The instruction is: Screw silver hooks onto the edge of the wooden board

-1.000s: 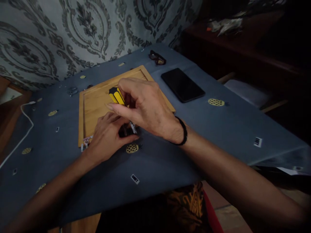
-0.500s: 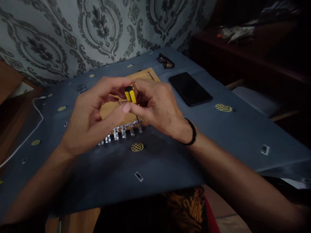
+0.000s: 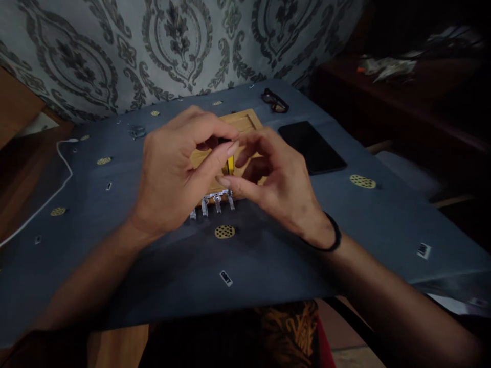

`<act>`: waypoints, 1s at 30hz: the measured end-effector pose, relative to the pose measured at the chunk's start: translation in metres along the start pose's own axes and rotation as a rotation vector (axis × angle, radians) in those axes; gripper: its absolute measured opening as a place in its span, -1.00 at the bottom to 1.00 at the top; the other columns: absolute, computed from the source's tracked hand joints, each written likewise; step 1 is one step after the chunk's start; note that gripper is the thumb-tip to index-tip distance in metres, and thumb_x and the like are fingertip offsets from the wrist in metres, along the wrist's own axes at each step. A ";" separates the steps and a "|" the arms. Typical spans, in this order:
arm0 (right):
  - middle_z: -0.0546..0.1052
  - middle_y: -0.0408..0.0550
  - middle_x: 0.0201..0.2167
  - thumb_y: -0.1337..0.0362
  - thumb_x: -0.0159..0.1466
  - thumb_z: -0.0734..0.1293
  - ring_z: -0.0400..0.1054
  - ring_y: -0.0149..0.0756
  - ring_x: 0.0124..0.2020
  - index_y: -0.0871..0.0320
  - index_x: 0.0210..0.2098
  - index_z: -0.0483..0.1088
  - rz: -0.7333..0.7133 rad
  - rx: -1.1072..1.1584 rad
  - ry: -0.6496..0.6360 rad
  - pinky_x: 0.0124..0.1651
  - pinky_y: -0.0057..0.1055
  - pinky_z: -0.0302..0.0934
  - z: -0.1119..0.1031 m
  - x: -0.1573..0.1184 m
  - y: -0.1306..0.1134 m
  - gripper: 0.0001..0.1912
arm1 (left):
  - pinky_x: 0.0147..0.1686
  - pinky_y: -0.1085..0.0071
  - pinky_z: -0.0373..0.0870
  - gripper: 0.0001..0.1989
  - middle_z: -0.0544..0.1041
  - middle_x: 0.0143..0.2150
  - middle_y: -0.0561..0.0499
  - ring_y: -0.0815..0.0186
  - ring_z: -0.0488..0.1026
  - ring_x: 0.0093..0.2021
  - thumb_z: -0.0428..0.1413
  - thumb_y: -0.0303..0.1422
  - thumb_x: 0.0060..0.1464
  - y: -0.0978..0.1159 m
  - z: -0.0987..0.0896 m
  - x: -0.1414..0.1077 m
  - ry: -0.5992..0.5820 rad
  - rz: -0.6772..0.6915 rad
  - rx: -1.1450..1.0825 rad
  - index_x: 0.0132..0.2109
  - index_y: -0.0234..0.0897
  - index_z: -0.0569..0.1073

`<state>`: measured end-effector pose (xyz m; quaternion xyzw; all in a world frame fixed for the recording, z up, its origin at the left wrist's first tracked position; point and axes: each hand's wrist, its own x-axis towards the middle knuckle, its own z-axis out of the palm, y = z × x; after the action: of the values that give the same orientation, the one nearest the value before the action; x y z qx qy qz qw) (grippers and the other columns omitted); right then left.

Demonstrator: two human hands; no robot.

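A yellow and black screwdriver [image 3: 230, 164] stands upright over the near right corner of a wooden board [image 3: 241, 120]. My left hand [image 3: 176, 168] pinches the top of its handle between thumb and fingers. Around the handle's right side curls my right hand [image 3: 280, 179], thumb and fingers apart, close to it; whether they touch it is unclear. Along the board's near edge runs a row of metal hooks [image 3: 218, 203], partly hidden behind my left hand.
Beyond my right hand lies a black phone [image 3: 312, 148], with dark glasses [image 3: 274, 100] farther back. Small metal parts [image 3: 137, 132] are at the back left. A white cable [image 3: 63, 189] runs along the left edge.
My left hand has moved right and now pinches the screwdriver's top. The right hand's fingers have opened from around the handle. The whole view has shifted slightly.
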<state>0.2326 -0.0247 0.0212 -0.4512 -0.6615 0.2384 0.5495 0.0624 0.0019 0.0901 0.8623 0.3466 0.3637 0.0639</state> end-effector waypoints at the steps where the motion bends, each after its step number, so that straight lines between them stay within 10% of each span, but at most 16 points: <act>1: 0.41 -0.24 -0.40 0.01 0.24 0.51 0.28 -0.44 -0.52 0.09 -0.18 0.36 0.036 -0.050 0.010 -0.46 -0.41 0.15 0.000 -0.009 0.003 -0.63 | -0.04 0.30 0.58 -0.92 0.62 -0.17 0.13 0.30 0.57 -0.13 0.20 -0.36 0.32 -0.001 -0.001 0.000 -0.005 -0.012 0.007 -0.14 -0.07 0.59; 14: 0.50 -0.17 -0.55 0.12 0.20 0.48 0.31 -0.37 -0.53 0.11 -0.45 0.41 0.358 -0.388 -0.133 -0.40 -0.39 0.11 0.017 -0.043 0.018 -0.75 | -0.07 0.42 0.49 -0.90 0.61 -0.22 0.17 0.37 0.54 -0.16 0.18 -0.42 0.32 -0.006 -0.006 0.002 -0.018 0.028 -0.026 -0.19 -0.16 0.59; 30: 0.51 -0.12 -0.54 -0.12 0.11 0.51 0.29 -0.39 -0.49 0.16 -0.51 0.48 0.542 0.022 -0.168 -0.39 -0.42 0.18 0.013 -0.041 0.020 -0.55 | -0.22 0.32 0.48 -0.88 0.60 -0.24 0.09 0.29 0.56 -0.24 0.20 -0.48 0.25 -0.024 0.001 0.002 0.049 0.184 -0.118 -0.21 -0.14 0.58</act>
<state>0.2265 -0.0476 -0.0196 -0.5844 -0.5572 0.4204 0.4140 0.0509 0.0213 0.0817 0.8761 0.2452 0.4087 0.0726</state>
